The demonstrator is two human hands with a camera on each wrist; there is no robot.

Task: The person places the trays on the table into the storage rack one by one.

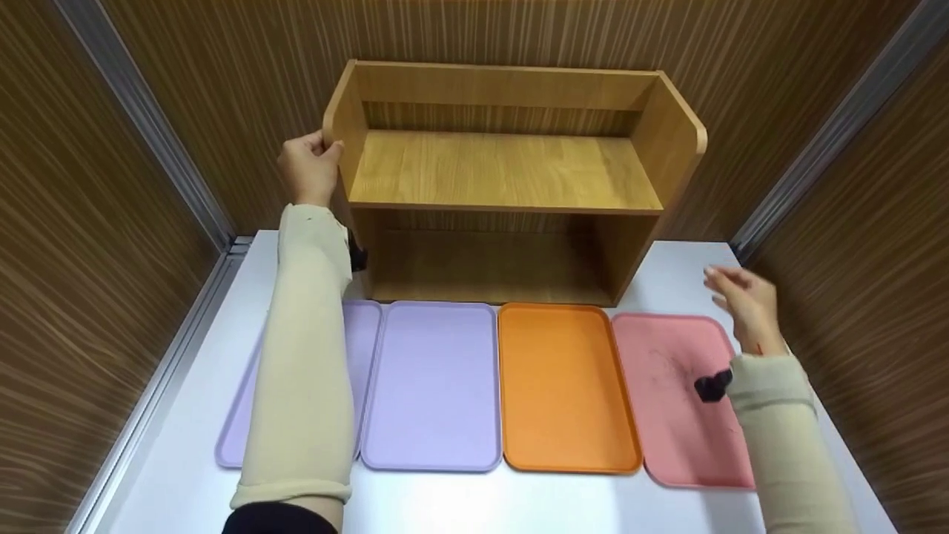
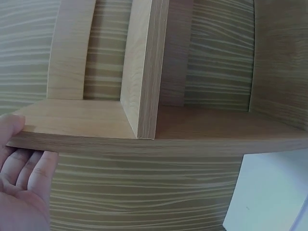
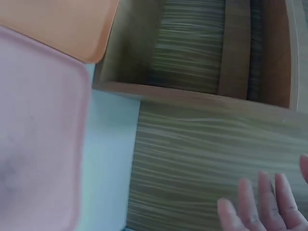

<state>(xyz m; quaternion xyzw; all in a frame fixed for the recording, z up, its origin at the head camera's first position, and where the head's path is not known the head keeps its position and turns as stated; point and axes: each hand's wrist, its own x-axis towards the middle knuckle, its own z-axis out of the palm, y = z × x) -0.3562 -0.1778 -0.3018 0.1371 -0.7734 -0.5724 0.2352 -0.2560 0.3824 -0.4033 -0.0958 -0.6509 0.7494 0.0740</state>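
A two-tier wooden shelf (image 1: 504,170) stands at the back of the white table, with bare boards on both levels. My left hand (image 1: 310,167) grips the front edge of its left side panel (image 2: 86,140); in the left wrist view the thumb lies on the inner face and the fingers pass behind the outer one. Off to the right of the shelf, my right hand (image 1: 747,300) is raised over the table near the pink tray (image 1: 667,415). Its fingers (image 3: 267,207) are loosely extended in the right wrist view, apart from the shelf, with nothing in them.
In front of the shelf, trays lie side by side: a purple tray (image 1: 363,356) partly hidden under my left sleeve, a second purple tray (image 1: 432,386), an orange tray (image 1: 569,386) and the pink one. Wood-patterned walls (image 1: 489,30) enclose the white table (image 1: 437,508) at the back and sides.
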